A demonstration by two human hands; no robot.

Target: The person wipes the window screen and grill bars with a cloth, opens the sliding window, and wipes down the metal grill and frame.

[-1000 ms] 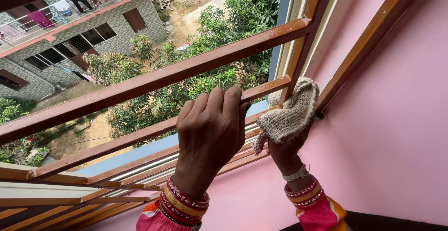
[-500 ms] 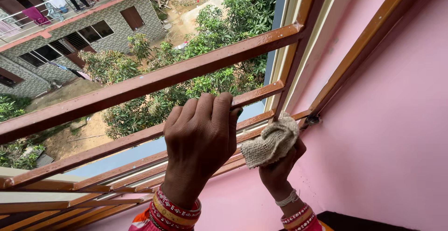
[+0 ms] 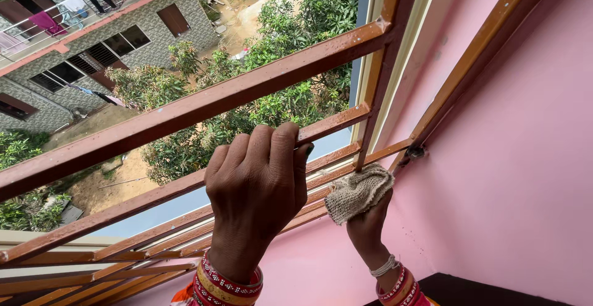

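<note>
Window grille (image 3: pixel 185 111) runs off frame left. Left hand (image 3: pixel 256 185) wrapped tight round a grille bar (image 3: pixel 327 125), fingertips hidden behind. Right hand (image 3: pixel 369 226) clenches woven cloth (image 3: pixel 358 192) against the lower frame corner, pink wall (image 3: pixel 513 176) just beside; palm hidden.

Left hand (image 3: pixel 256 192) fingertips hidden behind grille bar (image 3: pixel 185 111); right hand (image 3: pixel 369 229) palm hidden under cloth (image 3: pixel 357 192); forearms cut off at 6 o'clock.

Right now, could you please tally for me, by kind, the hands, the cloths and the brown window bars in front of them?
Hands: 2, left hand gripping a bar, right hand holding the cloth
Cloths: 1, beige cloth
Window bars: 2, upper bar, lower bar
Total: 5
</note>
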